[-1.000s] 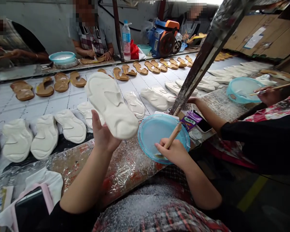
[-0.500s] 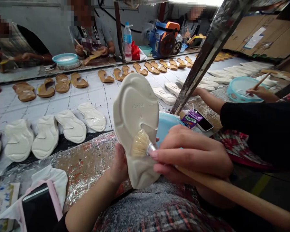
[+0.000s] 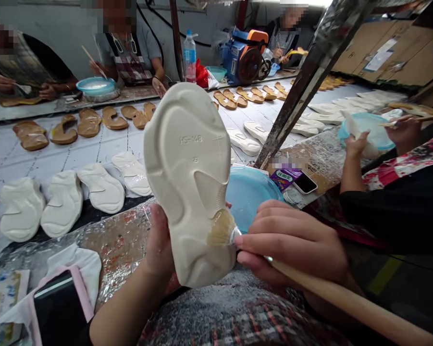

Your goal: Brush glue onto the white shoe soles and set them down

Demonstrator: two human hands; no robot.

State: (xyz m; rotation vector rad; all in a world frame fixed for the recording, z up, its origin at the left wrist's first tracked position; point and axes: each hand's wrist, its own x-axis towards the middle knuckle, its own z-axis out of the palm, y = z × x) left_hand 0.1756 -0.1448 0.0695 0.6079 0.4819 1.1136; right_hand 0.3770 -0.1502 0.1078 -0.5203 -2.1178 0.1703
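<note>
In the middle of the head view a white shoe sole (image 3: 187, 192) stands upright, its face with raised lettering turned to me. My left hand (image 3: 160, 245) grips it by its lower left edge; the fingers behind it are mostly hidden. My right hand (image 3: 291, 240) is closed round a brush with a long wooden handle (image 3: 346, 293). The pale bristles (image 3: 220, 228) press on the sole near its lower right edge. Behind the sole and my right hand sits a light blue basin (image 3: 254, 190), partly covered.
Several white soles (image 3: 63, 202) lie on the white conveyor belt (image 3: 7, 163), with brown soles (image 3: 90, 122) farther back. A slanted metal post (image 3: 303, 77) rises at the right. A pink-cased phone (image 3: 61, 307) lies at lower left. Co-workers sit opposite and at my right.
The sole has moved left and nearer to me, showing more of its face. The brush has slid down toward its lower right edge. The co-worker at right now lifts a white sole over a basin.
</note>
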